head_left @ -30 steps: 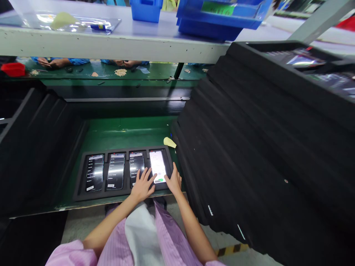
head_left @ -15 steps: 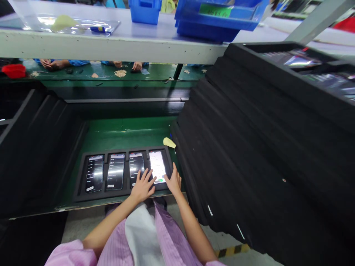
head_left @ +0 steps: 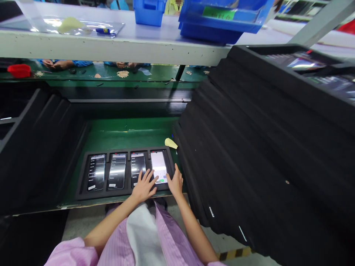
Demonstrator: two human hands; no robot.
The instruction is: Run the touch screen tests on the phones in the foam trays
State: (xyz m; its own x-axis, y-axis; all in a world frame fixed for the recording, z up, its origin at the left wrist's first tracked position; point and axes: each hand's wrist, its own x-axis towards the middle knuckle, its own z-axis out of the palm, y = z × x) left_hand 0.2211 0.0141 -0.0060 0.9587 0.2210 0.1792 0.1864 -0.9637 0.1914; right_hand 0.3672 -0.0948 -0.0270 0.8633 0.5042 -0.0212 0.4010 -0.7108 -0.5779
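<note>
A black foam tray [head_left: 128,154] lies near the bench's front edge with smartphones side by side in its slots. The rightmost smartphone [head_left: 158,162] is lit white, with a keypad low on its screen. The smartphone beside it [head_left: 138,162], like those farther left, shows a dark menu list. My left hand [head_left: 144,187] rests with fingers spread over the lower part of these two phones. At the tray's right end is my right hand [head_left: 175,181], its thumb by the white screen's lower right edge and its fingers stretched along the tray's side.
Tall stacks of black foam trays stand at the right [head_left: 249,147] and left [head_left: 36,147]. A yellow paper piece [head_left: 171,143] lies behind the tray. Blue bins [head_left: 210,33] sit on the shelf above. Beyond it, other people's hands [head_left: 59,64] are at a green bench.
The white phone screen now shows a plainer upper part and a keypad below. Both hands stay almost in place; the whole view has shifted slightly.
</note>
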